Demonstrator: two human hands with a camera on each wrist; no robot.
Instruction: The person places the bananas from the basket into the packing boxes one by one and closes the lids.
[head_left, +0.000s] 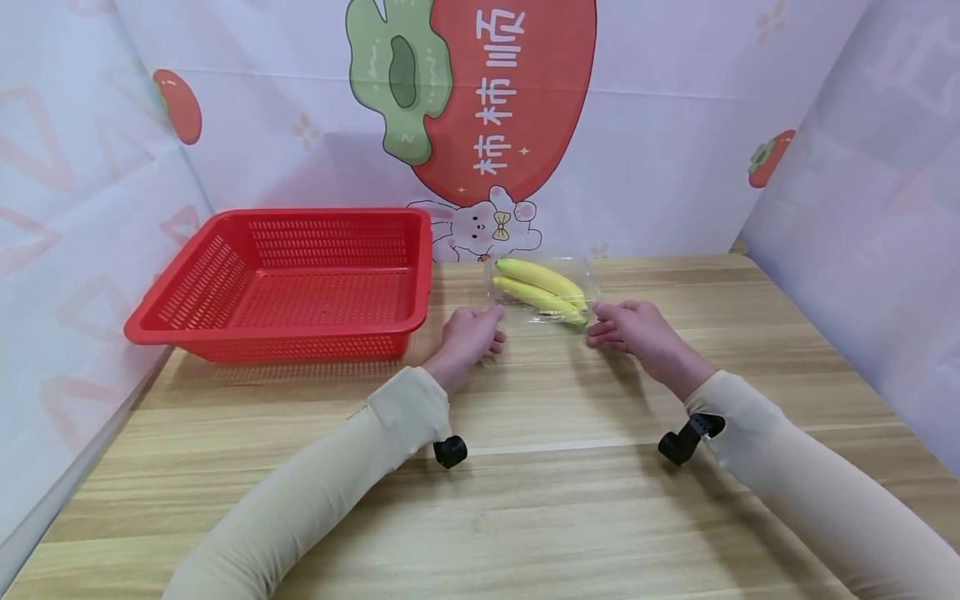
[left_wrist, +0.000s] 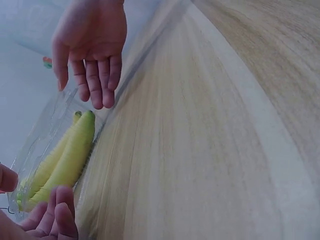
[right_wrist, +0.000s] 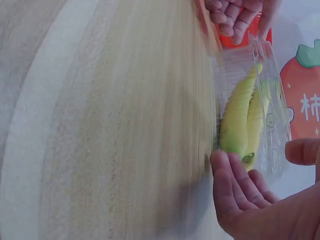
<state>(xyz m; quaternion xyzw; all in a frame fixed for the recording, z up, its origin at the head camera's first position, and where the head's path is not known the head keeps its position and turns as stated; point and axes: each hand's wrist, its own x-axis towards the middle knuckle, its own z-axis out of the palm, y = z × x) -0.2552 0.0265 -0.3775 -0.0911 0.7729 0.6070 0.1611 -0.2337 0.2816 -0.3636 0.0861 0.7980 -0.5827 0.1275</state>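
A clear plastic box (head_left: 528,315) with two yellow bananas (head_left: 543,283) inside lies on the wooden table, close to the back wall. My left hand (head_left: 470,337) is at the box's left end, its thumb near the front corner. At the right end is my right hand (head_left: 637,333), with thumb and fingers spread apart. In the right wrist view, the right fingers (right_wrist: 237,185) are beside the box end, near the banana tips. Seen from the left wrist, the left fingers (left_wrist: 52,215) are loosely bent by the box. Whether either hand touches the plastic is hard to tell.
A red plastic basket (head_left: 300,337) with slotted sides stands on the table left of the box. Behind is a white printed cloth wall (head_left: 660,167), with further cloth walls on both sides. The wooden tabletop (head_left: 555,500) extends in front.
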